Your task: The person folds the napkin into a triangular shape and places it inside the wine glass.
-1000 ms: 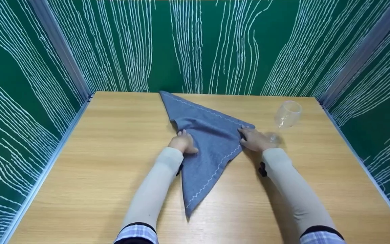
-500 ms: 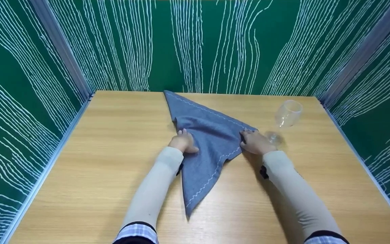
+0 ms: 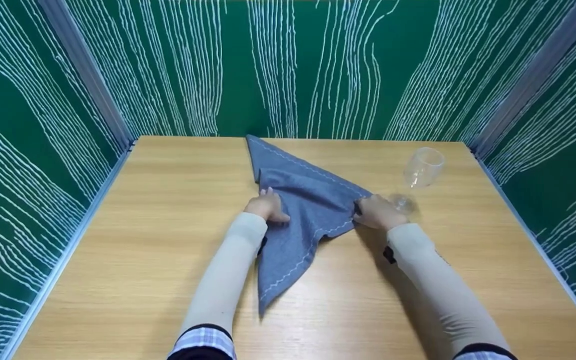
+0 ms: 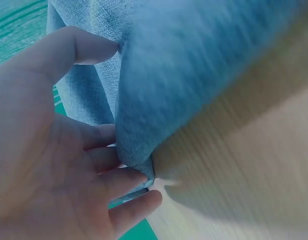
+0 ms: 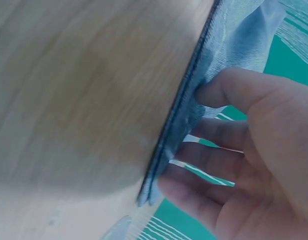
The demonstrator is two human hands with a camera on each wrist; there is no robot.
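Note:
A blue-grey cloth napkin (image 3: pixel 308 195) with white wavy stitching lies rumpled and folded on the table, one point toward the back edge and another toward the front. My left hand (image 3: pixel 268 206) grips its left side; in the left wrist view the thumb (image 4: pixel 96 47) presses the cloth and the fingertips reach behind its edge. At the right corner, my right hand (image 3: pixel 380 212) pinches the layered edge. The right wrist view shows that thumb (image 5: pixel 214 95) on the cloth, with some fingertips hidden behind it.
A clear stemmed glass (image 3: pixel 424 168) stands just beyond my right hand, its foot close to the knuckles. Green panels (image 3: pixel 238 75) with white lines enclose the wooden table (image 3: pixel 178 200) at the back and both sides.
My right fingers have curled in over the napkin's right corner, which is now covered. The front point has shifted left and slightly back, and the lower stitched edge bends inward more.

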